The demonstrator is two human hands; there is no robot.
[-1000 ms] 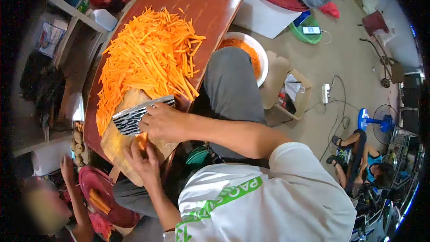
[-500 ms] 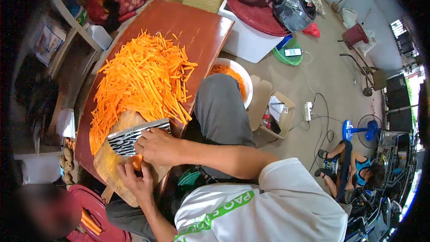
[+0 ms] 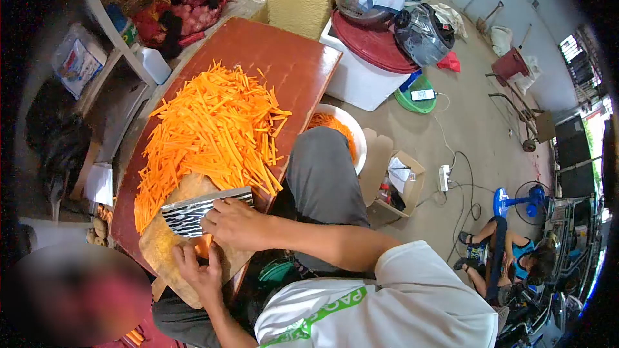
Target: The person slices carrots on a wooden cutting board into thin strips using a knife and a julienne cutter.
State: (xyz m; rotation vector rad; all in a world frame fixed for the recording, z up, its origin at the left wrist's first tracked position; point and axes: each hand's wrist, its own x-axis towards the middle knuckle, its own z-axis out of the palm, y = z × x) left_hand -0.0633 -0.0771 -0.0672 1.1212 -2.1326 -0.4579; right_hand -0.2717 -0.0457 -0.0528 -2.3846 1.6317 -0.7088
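A short, orange piece of carrot (image 3: 203, 245) lies on the rounded, yellow-brown wooden board (image 3: 161, 251), at the near edge of a broad blade patterned in black and white (image 3: 187, 215). The left hand (image 3: 201, 275) pinches the carrot piece, its fingers bent on one side and its thumb on the other, the forearm rising from the bottom of the view. The right hand (image 3: 237, 224) is closed on the end of the blade nearer the body, palm down, knuckles bent and fingertips pressed against its striped face. Its forearm reaches across almost level from the white sleeve (image 3: 412, 270), the wrist nearly straight. The two hands are close together, with the carrot piece between them.

Beyond the blade, a large, loose heap of thin orange carrot strips (image 3: 213, 135) spreads over the reddish-brown wooden surface (image 3: 284, 48) and reaches the board's far edge. Beside the surface, past a knee in dark grey trousers (image 3: 325, 167), a round white bowl (image 3: 361, 148) holds more orange shreds.
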